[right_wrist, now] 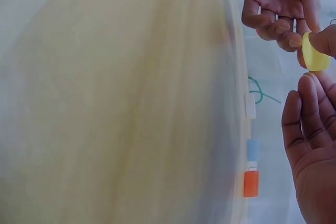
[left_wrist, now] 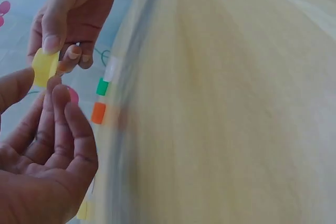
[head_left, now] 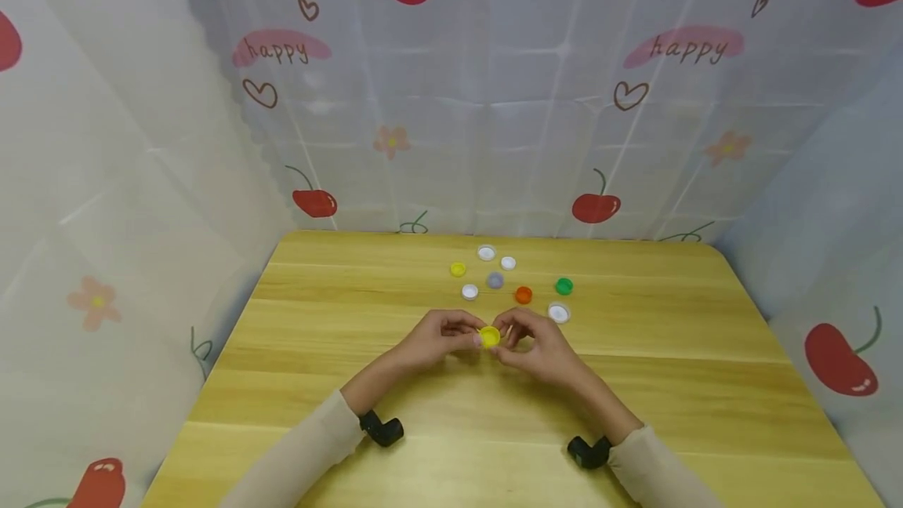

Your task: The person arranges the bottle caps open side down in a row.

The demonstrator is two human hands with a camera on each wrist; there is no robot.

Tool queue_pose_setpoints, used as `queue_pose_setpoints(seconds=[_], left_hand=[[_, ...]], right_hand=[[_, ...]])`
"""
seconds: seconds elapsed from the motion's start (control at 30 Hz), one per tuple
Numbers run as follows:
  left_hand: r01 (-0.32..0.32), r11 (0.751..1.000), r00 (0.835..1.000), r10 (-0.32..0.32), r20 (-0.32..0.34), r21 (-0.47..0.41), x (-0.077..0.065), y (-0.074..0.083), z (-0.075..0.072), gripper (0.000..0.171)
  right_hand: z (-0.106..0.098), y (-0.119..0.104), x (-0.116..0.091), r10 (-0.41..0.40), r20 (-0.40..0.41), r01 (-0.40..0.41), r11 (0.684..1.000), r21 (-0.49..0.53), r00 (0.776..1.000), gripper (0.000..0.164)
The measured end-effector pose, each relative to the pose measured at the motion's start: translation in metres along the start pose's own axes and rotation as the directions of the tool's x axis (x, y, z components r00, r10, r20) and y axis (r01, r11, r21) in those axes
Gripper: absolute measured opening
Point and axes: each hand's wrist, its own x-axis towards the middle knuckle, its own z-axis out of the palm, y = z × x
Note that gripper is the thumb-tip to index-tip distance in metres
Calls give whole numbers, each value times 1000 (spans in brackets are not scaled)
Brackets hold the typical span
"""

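Observation:
Between both hands, raised over the table, is a yellow bottle cap (head_left: 490, 336), its round face toward the head camera. My left hand (head_left: 439, 338) pinches it on one side between thumb and fingertips. On the opposite side, my right hand (head_left: 538, 343) pinches its edge the same way. The left wrist view has the cap (left_wrist: 44, 68) side-on, with the right thumb laid on its upper edge. From the right wrist, the cap (right_wrist: 315, 54) also appears near the fingertips of both hands.
Beyond the hands, several caps lie scattered on the wooden table (head_left: 317, 304): a yellow one (head_left: 458, 269), an orange one (head_left: 524, 295), a green one (head_left: 563, 286), a greyish one (head_left: 495, 280) and several white ones. A printed curtain (head_left: 480, 132) borders the table's back and sides.

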Motion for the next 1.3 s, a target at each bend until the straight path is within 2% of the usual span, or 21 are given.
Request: queue_pose_setpoints(seconds=[0.1,0.17,0.3,0.57,0.67,0.73,0.83,0.9,0.93,0.97,1.0,1.03,1.07,1.1,1.17,1.2,1.27,1.3], left_hand=[[93,985,995,-87,52,-143,2,1,-1,26],[152,969,987,-138,82,-197,2,2,-2,24],[216,952,974,-195,117,-216,3,1,-2,19],[227,954,971,-207,118,-194,1,1,-1,20],[196,966,979,-184,85,-168,-1,3,-1,21],[141,984,990,-137,44,-105,-2,5,-1,20],[37,997,999,-36,-25,66,-4,8,0,17],[-24,976,998,37,-56,218,-6,9,0,13],[-52,951,995,76,-67,304,-8,11,0,12],[-85,915,990,122,-70,395,-9,11,0,11],[-121,863,983,174,-63,491,-11,12,1,10],[-160,796,971,232,-50,584,-12,14,1,11],[-206,711,954,299,-24,672,-14,15,1,12],[-248,612,931,366,9,751,-15,16,2,13],[-320,396,865,493,96,861,-16,17,2,15],[-350,304,829,542,142,886,-16,17,2,16],[-383,145,758,614,220,912,-17,18,2,17],[-387,82,728,638,250,919,-17,18,2,18]], right_hand=[[-1,-1,0,-33,-11,33,999,7,999,30],[-2,-1,0,-48,-8,48,999,10,999,30],[-1,-2,0,-39,13,39,999,3,999,31],[1,-2,-2,-8,31,8,1000,-20,999,33],[1,-4,-2,6,35,-5,1000,-25,999,33],[1,-5,-2,20,39,-19,999,-34,999,33],[1,-5,-1,55,47,-53,998,-45,997,31],[1,-5,0,95,59,-93,995,-39,994,28],[1,-5,0,121,68,-119,992,-33,990,26],[1,-5,0,146,78,-145,989,-24,986,24],[0,-4,1,173,90,-173,985,-9,981,21],[0,-4,1,197,101,-198,980,4,975,19],[0,-4,1,210,113,-214,977,19,971,19],[-1,-3,1,215,126,-221,975,34,968,19],[-1,-1,2,209,153,-221,973,69,966,19],[-1,0,2,199,166,-215,973,85,966,18],[-1,3,3,169,198,-195,974,119,966,18],[-1,4,3,153,214,-185,973,136,965,17]])
